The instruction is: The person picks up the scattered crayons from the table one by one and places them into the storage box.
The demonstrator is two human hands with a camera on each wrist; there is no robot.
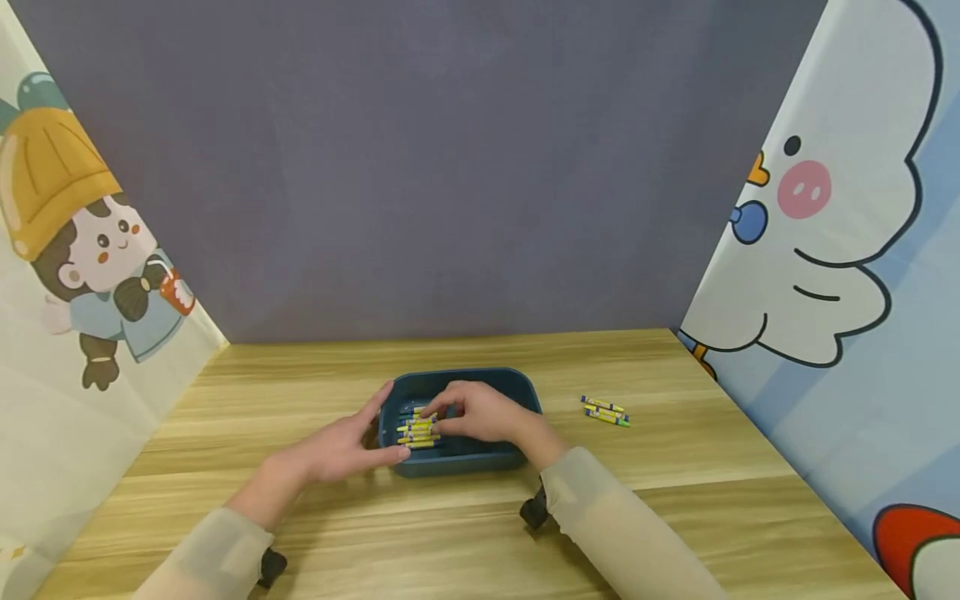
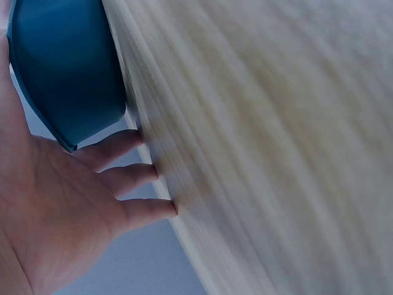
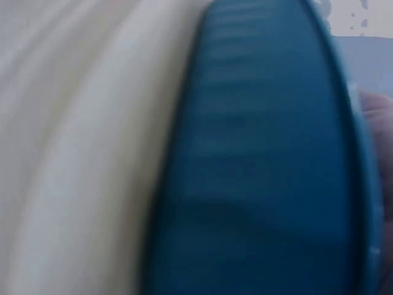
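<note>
A dark blue-green rectangular tray (image 1: 480, 462) stands on the table. In its left half several yellow-wrapped crayons (image 1: 415, 439) with dark blue bands lie side by side. My left hand (image 1: 341, 446) spreads around the tray's left end, thumb at the front rim; in the left wrist view its straight fingers (image 2: 150, 211) reach down beside the tray wall to the table. My right hand (image 1: 480, 412) reaches into the tray, bent index finger and thumb at the crayons' right ends. Whether they pinch one I cannot tell. The right wrist view is blurred and shows mainly the tray's outer wall (image 3: 258, 153).
More crayons (image 1: 606, 412) of the same kind lie close together on the wood-grain table (image 1: 660, 467), right of the tray. A plain grey panel (image 1: 450, 167) rises behind the table. Cartoon-printed panels (image 1: 840, 317) flank both sides.
</note>
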